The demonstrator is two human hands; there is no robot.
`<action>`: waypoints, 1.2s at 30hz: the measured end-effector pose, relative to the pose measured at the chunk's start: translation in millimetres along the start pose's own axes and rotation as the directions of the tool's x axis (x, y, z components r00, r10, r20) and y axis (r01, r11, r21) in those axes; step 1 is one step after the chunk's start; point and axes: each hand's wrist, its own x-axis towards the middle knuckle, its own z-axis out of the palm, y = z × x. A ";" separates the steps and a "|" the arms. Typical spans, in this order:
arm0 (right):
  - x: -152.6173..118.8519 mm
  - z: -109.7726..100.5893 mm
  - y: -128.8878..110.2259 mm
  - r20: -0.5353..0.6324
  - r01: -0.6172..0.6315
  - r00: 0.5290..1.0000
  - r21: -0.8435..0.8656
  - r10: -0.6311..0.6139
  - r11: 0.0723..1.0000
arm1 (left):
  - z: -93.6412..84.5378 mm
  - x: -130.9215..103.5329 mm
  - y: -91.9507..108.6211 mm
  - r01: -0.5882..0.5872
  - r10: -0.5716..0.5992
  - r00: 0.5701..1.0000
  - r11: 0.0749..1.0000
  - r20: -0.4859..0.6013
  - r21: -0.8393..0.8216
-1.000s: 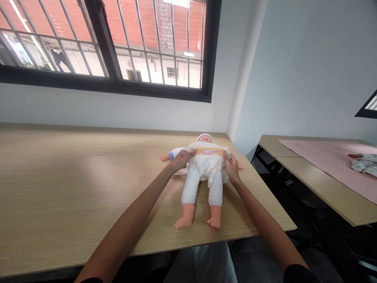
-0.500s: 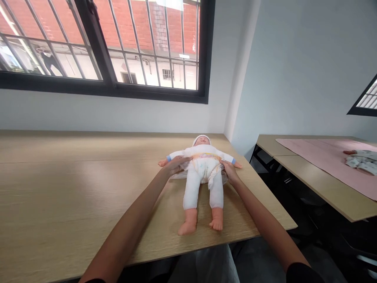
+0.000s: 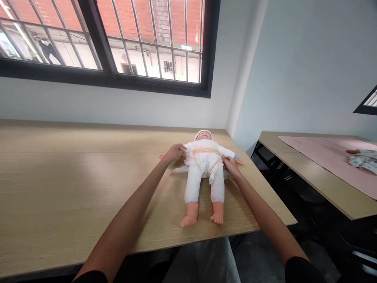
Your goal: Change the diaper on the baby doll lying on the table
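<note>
A baby doll (image 3: 193, 188) in white clothes lies on its back, feet toward me, with its arms spread. Around its hips is a white diaper (image 3: 207, 163) with a coloured waistband and frilled edges. My left hand (image 3: 176, 151) is at the diaper's left side, fingers closed on its edge near the waistband and covering part of the doll's sleeve. On the other side, my right hand (image 3: 231, 165) pinches the diaper's edge by the hip. A thin whitish sheet (image 3: 180, 169) shows under the doll's hips.
The doll lies near the right end of a wooden table (image 3: 73, 184), against a wall under a barred window (image 3: 156, 43). Across a gap to the right stands another table (image 3: 318, 179) bearing a pink mat (image 3: 324, 153) and a patterned clothed item (image 3: 363, 160).
My left hand has risen a little along the diaper's side, toward the doll's sleeve, drawing the frilled edge outward. My right hand stays at the other hip. The view has tilted slightly downward.
</note>
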 end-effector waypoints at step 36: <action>-11.3 13.4 -9.6 0.380 0.239 0.910 -0.146 -0.168 0.960 | 69.0 -44.5 18.7 -0.351 0.302 0.935 0.867 0.186 0.355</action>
